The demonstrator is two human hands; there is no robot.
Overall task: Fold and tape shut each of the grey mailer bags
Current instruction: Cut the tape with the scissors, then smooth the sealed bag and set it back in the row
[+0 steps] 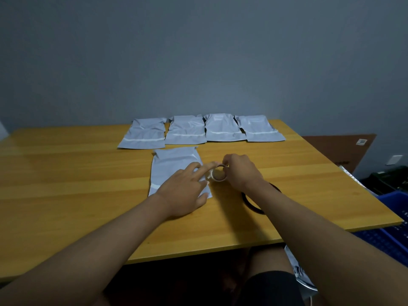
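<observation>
Head cam: yellow wooden bench [66, 173] vs grey wall; four grey plastic mailer bags [202, 130] in a row at 12 o'clock. Fifth grey mailer bag [174, 166] lies centre, long axis 12–6, under left hand [183, 193], fingers straight, pressing flat. Right hand [240, 171] grips small white tape roll [218, 174], touching bag's 3 o'clock edge, nearer hand for taping, I judge.

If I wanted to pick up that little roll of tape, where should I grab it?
Probably pinch the tape roll by its ring wall, one finger in the open hole and the thumb outside, coming from above. It stands on edge beside the near mailer bag, and the right hand grips it this way.
</observation>
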